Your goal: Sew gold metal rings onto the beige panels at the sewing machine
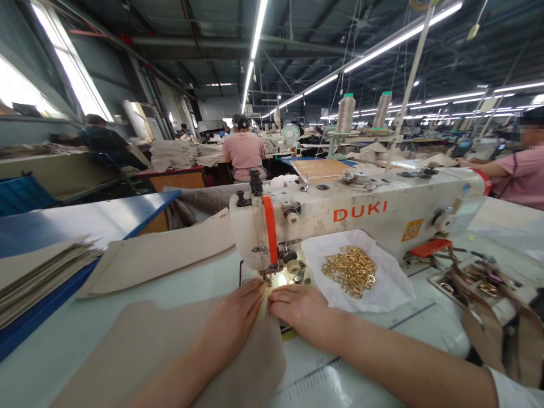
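Note:
A beige fabric panel (170, 340) lies on the sewing machine's table, its upper edge under the needle area of a white sewing machine (314, 221) marked DUKI. My left hand (238, 314) rests on the panel left of the needle, fingers stretched out and close together. On the other side, my right hand (300, 311) has its fingers bent, with the tips at the panel's edge just below the needle. The two hands' fingertips almost meet. A small lamp lights this spot. The exact stitching point is partly hidden by my fingers.
Gold-coloured metal rings or clasps (351, 269) are heaped on a white cloth (395, 289) to the right. Brown straps (484, 320) hang by a tray at far right. Stacked panels (42, 272) stand at left, another panel (157, 260) behind. Co-workers sit beyond.

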